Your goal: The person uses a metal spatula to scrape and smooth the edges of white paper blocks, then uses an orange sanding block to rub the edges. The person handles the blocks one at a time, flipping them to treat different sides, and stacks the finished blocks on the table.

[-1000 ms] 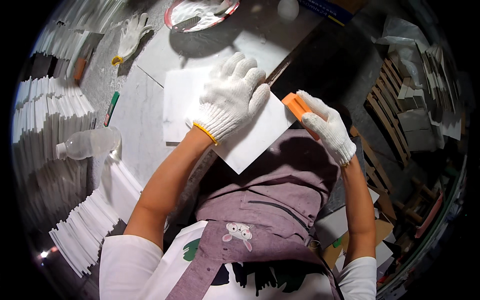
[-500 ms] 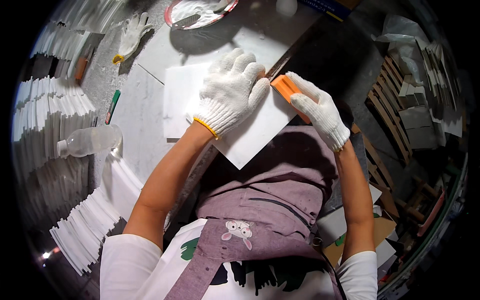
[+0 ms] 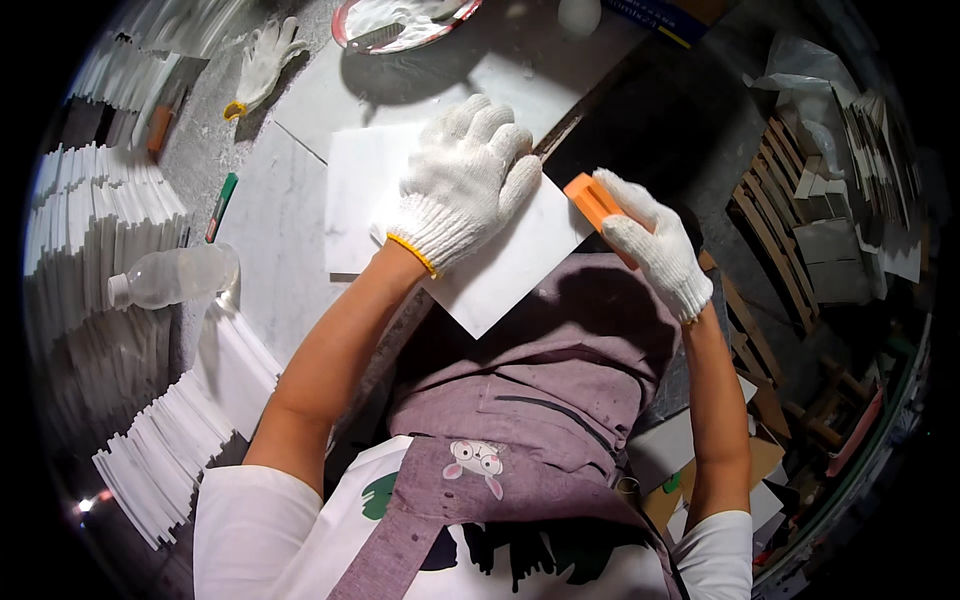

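Tile (image 3: 505, 262) lies flat on the desk (image 3: 270, 290), one corner overhanging toward the apron. Left hand (image 3: 462, 185) presses spread on the tile; right hand (image 3: 652, 243) closes its grip around an orange block (image 3: 588, 197) touching the tile's right edge, block's length running along it.

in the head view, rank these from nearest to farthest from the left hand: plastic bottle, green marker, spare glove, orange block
1. orange block, just to the right of the left hand, held in the right hand.
2. green marker, off to the left on the table.
3. spare glove, upper left.
4. plastic bottle, far left; close to the glove's rank, hard to separate.
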